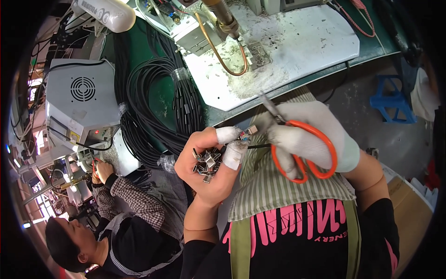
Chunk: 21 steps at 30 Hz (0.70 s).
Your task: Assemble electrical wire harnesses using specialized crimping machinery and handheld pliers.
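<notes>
Mount: one head view, worn on the person's head, fisheye, dark round rim.
Facing: steeply down over the chest and striped apron [283,190], tilted forward to the workbench [297,51].
Nearness: close; the left hand [209,162] and right hand [309,137] sit mid-picture, forearms entering from the lower edge.
Reach: the bench's near edge crosses the upper half; its far part runs out at the top edge.
Left side: a co-worker [121,232] at the lower left.
Bending: straight edges curve toward the rim.
</notes>
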{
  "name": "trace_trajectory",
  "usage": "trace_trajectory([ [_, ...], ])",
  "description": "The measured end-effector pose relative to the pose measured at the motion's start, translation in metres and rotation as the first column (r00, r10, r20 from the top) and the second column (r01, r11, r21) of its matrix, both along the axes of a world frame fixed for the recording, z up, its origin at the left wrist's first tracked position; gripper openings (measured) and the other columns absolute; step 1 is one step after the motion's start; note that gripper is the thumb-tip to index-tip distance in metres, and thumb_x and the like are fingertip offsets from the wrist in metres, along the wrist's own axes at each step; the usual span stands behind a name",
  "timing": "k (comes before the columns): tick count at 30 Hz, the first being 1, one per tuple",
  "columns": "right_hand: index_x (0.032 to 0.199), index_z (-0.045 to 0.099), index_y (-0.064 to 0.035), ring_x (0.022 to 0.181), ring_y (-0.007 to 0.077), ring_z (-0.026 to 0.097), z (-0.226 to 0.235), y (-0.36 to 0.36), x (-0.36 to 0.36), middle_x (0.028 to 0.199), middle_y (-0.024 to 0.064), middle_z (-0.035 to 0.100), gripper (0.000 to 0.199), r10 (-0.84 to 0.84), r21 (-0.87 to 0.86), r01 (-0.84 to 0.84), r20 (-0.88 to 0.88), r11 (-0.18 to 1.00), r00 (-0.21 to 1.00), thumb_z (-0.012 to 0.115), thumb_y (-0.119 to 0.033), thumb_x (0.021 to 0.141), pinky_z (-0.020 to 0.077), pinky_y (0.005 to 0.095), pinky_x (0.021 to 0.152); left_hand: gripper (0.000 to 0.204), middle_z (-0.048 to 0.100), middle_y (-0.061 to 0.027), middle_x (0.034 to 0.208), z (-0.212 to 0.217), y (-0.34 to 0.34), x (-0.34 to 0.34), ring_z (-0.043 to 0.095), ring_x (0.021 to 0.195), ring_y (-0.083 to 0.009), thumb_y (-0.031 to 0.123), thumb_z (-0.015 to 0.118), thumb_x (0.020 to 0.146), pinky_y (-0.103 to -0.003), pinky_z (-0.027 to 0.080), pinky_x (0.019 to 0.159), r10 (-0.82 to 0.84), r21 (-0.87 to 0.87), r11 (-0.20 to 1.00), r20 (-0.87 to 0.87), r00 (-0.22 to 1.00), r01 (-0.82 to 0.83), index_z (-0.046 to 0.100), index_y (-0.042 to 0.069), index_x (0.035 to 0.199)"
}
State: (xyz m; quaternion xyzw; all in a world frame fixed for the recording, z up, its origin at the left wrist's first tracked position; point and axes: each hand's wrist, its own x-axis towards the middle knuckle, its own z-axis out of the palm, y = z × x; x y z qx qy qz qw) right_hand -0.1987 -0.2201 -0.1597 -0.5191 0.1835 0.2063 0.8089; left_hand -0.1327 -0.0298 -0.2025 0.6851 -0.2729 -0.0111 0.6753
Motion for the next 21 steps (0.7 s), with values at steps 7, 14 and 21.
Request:
trace_trajectory([
  [7,0.089,0.058,0.0043,0.051,0.0116,0.056,-0.001,0.017,0.005,0.06,0.0065,0.06,0.014,-0.021,-0.371,0.125,0.273,0.92,0.962,0.055,-0.007,0.082,0.0457,0.0245,0.051,0.026,0.061,-0.0032,0.076,0.007,-0.002,0.0,0.051,0.066,-0.0042,-0.008,0.068,0.073,-0.017,0.041,0.06,-0.053,0.217,0.975,0.039,0.998,0.043,0.064,-0.005,0.099],
  [14,0.084,0.062,0.0032,0.057,0.0107,0.061,0.012,0.01,-0.005,0.063,0.006,0.063,0.014,0.174,-0.391,-0.089,0.187,0.916,0.967,0.058,-0.009,0.079,0.049,0.0242,0.054,0.027,0.061,-0.0042,0.075,0.003,-0.001,0.004,0.052,0.065,-0.0049,-0.008,0.068,0.072,-0.018,0.041,0.06,0.019,0.166,0.986,0.069,0.997,-0.031,0.065,-0.006,0.098],
  [21,0.083,0.065,0.0016,0.06,0.0099,0.063,0.01,0.006,-0.001,0.066,0.0066,0.064,0.014,0.305,-0.359,-0.253,0.095,0.898,0.948,0.06,-0.011,0.079,0.0493,0.0231,0.054,0.028,0.059,-0.0038,0.072,0.004,-0.003,0.004,0.05,0.063,-0.0052,-0.009,0.068,0.071,-0.018,0.04,0.058,0.016,0.15,0.988,0.058,0.998,-0.024,0.064,-0.006,0.098],
])
